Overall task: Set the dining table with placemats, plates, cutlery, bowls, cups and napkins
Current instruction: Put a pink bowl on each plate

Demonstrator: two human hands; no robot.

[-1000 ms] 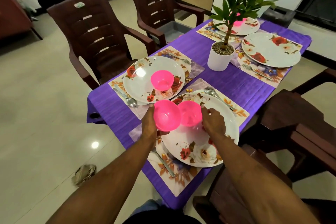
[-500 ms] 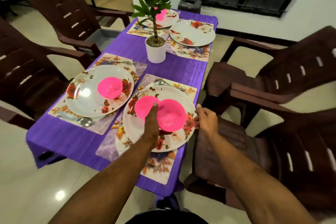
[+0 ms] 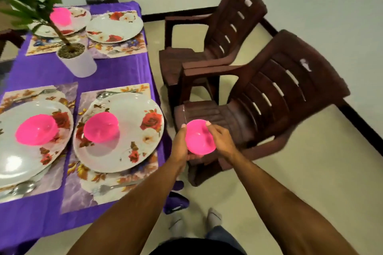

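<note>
Both hands are wrapped round one pink bowl (image 3: 200,137), left hand (image 3: 181,147) and right hand (image 3: 221,141). It's off the table (image 3: 116,68), out at 3 o'clock from the near plate (image 3: 132,130).

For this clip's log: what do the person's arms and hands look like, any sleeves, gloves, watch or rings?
Both forearms are bare as far up as the frame shows, with no sleeve in view. The left hand and right hand are ungloved. No watch, bracelet or ring shows on either wrist or on the visible fingers. Fingernails look short. No markings or tattoos can be made out.
</note>
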